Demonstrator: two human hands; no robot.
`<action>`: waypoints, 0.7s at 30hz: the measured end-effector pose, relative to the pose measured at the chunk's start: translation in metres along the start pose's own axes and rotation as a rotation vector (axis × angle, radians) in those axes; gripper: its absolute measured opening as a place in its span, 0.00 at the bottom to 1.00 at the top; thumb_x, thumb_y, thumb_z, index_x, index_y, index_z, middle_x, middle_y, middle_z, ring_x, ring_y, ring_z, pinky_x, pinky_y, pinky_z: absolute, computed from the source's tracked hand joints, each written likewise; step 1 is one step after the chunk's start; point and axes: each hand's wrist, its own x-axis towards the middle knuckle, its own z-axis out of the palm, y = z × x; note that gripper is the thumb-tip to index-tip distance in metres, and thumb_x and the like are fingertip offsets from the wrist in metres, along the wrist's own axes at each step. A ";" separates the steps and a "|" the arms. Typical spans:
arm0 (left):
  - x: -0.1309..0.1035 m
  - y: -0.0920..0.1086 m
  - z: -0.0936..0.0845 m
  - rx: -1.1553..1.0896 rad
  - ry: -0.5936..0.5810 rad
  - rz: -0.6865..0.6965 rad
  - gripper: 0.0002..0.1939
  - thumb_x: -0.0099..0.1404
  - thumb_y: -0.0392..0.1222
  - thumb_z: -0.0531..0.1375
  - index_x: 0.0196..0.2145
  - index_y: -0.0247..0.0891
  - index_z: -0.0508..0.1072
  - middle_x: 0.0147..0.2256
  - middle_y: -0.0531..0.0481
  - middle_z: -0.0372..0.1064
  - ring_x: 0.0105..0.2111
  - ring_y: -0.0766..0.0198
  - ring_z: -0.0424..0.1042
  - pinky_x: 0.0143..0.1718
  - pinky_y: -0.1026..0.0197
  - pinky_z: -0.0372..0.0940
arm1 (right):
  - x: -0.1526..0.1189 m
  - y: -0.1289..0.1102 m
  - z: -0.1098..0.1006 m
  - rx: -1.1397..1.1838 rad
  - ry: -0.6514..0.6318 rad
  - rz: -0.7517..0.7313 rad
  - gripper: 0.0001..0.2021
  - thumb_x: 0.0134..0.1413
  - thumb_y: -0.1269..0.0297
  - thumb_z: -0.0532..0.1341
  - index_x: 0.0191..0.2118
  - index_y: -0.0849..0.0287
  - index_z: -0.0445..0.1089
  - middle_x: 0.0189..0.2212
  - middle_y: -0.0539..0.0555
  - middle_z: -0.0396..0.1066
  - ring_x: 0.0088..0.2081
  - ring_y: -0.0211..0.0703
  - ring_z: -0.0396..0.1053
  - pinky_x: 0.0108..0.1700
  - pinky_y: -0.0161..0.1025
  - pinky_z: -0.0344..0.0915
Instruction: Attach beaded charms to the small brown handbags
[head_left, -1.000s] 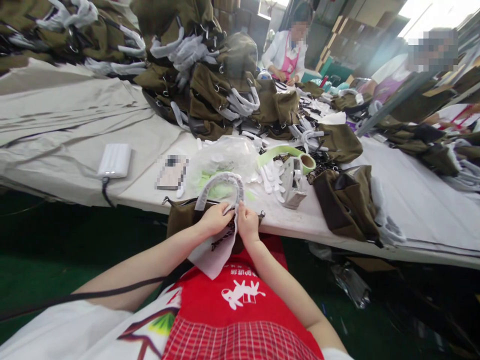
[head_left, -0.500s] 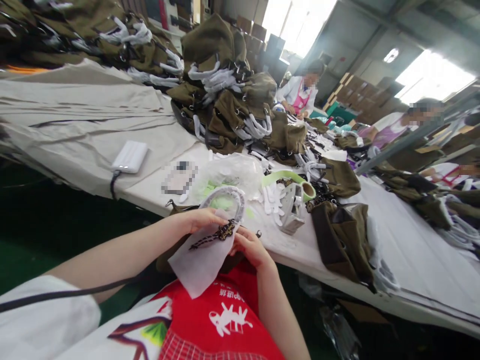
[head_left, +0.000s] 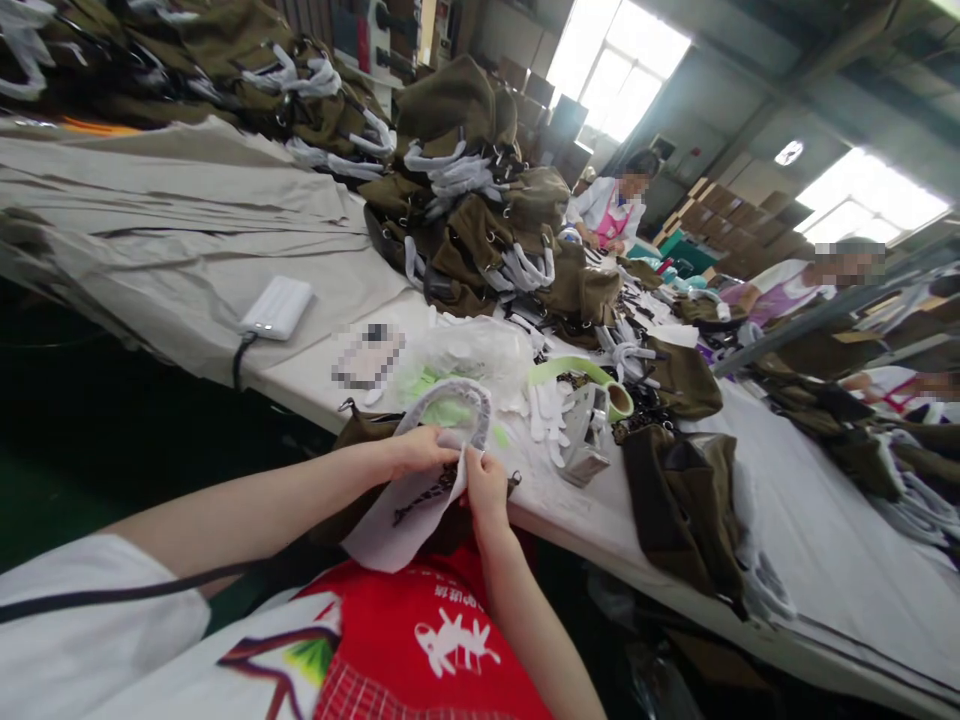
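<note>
An olive bag (head_left: 362, 428) rests in my lap against the table edge, its handle (head_left: 480, 400) wrapped in white and arching upward. In front of it hangs a thin white wrapping sheet (head_left: 386, 535). A dark chain-like charm (head_left: 424, 500) lies on the sheet, partly covered by its right edge. My left hand (head_left: 424, 452) is closed on the upper left of the sheet near the handle's base. With fingers pinched, my right hand (head_left: 486, 485) grips the sheet's right edge. Fingertips of both hands nearly meet.
A tape dispenser (head_left: 585, 435) with a green roll (head_left: 619, 400) stands to the right, near another olive bag (head_left: 679, 500). Clear plastic (head_left: 480, 350), a phone (head_left: 367, 355) and a white power bank (head_left: 276, 308) lie ahead. Piled bags (head_left: 480, 230) rise behind; co-workers sit beyond.
My right hand has risen and drawn the sheet's right edge over the charm, covering part of it. My left hand stays near the handle's base. The view has shifted slightly.
</note>
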 end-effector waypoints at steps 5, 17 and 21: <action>-0.005 0.014 -0.010 0.206 0.065 0.119 0.16 0.52 0.48 0.65 0.12 0.40 0.69 0.17 0.51 0.64 0.27 0.58 0.67 0.33 0.62 0.57 | -0.001 -0.010 0.000 -0.202 0.129 -0.040 0.21 0.56 0.52 0.53 0.16 0.56 0.61 0.10 0.47 0.59 0.14 0.38 0.61 0.17 0.33 0.53; 0.014 0.022 0.008 0.087 0.038 -0.009 0.10 0.48 0.43 0.66 0.27 0.36 0.76 0.20 0.54 0.65 0.24 0.63 0.63 0.25 0.64 0.53 | -0.001 -0.005 -0.003 -0.435 0.207 -0.074 0.23 0.58 0.50 0.53 0.17 0.57 0.66 0.13 0.49 0.62 0.20 0.39 0.61 0.24 0.34 0.52; 0.011 0.016 0.015 -0.120 -0.050 -0.117 0.13 0.52 0.47 0.65 0.25 0.34 0.72 0.17 0.55 0.61 0.17 0.70 0.56 0.20 0.65 0.48 | -0.001 -0.001 -0.002 -0.469 0.244 -0.098 0.22 0.56 0.50 0.55 0.18 0.58 0.67 0.14 0.49 0.63 0.21 0.38 0.60 0.24 0.34 0.51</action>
